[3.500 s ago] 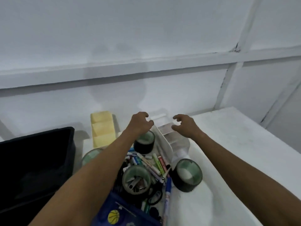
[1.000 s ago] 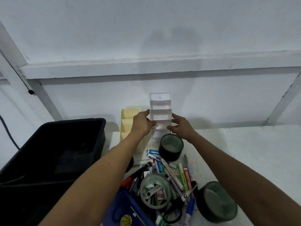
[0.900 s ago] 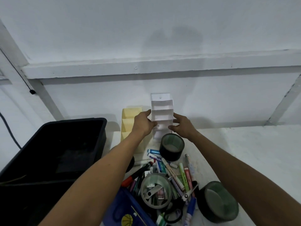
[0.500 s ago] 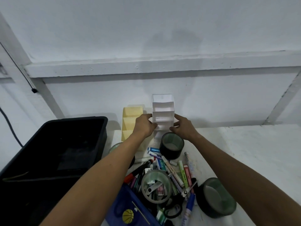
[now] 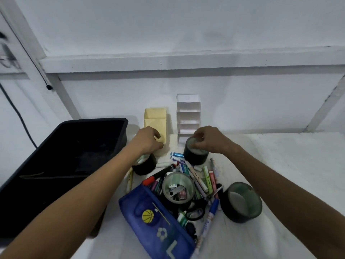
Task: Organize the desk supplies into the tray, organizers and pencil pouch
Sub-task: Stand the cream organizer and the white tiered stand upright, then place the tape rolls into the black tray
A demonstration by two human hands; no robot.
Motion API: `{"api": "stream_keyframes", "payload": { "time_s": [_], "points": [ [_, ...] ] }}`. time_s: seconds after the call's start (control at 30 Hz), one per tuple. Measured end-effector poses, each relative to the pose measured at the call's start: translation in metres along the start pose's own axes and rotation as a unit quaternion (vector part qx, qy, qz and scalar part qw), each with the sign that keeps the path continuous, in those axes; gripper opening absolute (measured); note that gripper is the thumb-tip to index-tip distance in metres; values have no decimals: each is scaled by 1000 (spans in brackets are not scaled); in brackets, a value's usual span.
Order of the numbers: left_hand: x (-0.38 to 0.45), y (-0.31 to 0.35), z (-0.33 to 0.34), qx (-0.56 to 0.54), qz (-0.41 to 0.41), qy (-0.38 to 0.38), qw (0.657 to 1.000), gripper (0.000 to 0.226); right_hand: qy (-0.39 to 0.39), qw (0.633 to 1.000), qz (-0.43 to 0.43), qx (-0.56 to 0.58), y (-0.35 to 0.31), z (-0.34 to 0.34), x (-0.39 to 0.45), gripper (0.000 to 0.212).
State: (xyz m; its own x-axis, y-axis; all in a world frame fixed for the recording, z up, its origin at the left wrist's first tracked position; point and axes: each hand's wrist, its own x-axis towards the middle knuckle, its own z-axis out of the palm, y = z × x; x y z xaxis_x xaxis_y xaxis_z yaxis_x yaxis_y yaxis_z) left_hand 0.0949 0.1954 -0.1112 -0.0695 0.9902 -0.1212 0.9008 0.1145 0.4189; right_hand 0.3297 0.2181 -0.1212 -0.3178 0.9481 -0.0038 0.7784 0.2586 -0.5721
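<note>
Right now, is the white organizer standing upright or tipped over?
Upright. The white organizer stands on the desk against the wall, its shelves level and stacked, beside the yellow organizer. Neither hand touches it.

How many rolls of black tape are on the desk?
4. One under the right hand, at; one below the left hand, at; one mid-pile holding small items; one at the right. The clutter could hide more.

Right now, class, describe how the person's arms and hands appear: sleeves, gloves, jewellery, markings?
Both forearms are bare up to the frame edge, with no sleeves showing. The left hand and right hand wear no gloves, and no rings, watch or markings are visible.
</note>
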Motion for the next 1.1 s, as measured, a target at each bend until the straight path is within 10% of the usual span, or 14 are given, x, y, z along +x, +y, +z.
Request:
{"api": "stream_keyframes", "payload": {
  "time_s": [0.53,0.77,1.1],
  "points": [
    [-39,-41,18,137,20,-60,989,28,-96,980,104,-142,-14,39,-11,45],
    [-47,-39,-15,136,51,-11,989,26,-10,986,-27,-165,-49,15,-31,7],
    [-40,-89,-130,99,28,120,987,39,37,978,-143,-146,-201,6,-1,22]
  ]
}}
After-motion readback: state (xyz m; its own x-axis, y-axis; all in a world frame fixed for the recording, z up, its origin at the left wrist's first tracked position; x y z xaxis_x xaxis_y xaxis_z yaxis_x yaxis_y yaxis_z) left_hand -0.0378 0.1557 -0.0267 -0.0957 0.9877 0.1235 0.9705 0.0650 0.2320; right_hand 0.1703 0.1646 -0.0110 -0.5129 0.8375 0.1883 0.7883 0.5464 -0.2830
